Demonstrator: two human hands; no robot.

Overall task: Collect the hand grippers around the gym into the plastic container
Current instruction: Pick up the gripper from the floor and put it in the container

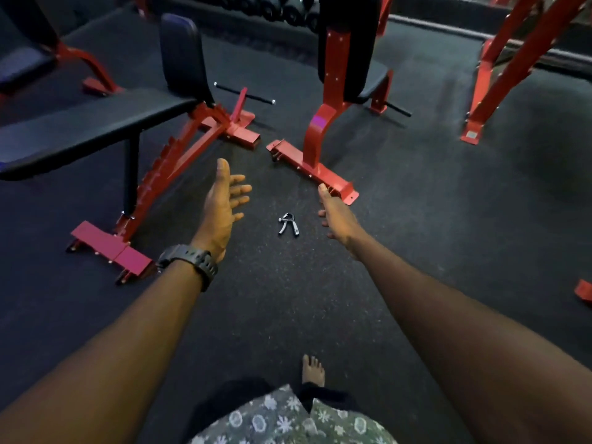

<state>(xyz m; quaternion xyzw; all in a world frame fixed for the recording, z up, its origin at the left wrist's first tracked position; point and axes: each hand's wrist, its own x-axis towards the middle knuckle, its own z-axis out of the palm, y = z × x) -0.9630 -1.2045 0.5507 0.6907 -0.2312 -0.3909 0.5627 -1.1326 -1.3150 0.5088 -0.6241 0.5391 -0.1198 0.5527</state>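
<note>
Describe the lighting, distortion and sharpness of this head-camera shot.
Head view: dim room, dark floor with little shadow detail; wide-angle bending curves the red frames near the edges; a purple glare spot sits on the middle frame; the hand gripper is small but fairly sharp between the open left hand and right hand; the far dumbbell rack is murky.

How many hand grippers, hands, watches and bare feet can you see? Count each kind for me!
Hand grippers: 1, the hand gripper lying on the floor.
Hands: 2, the left hand and the right hand, both open and empty.
Watches: 1, the black watch on the left wrist.
Bare feet: 1, the foot.
Total: 5
</note>
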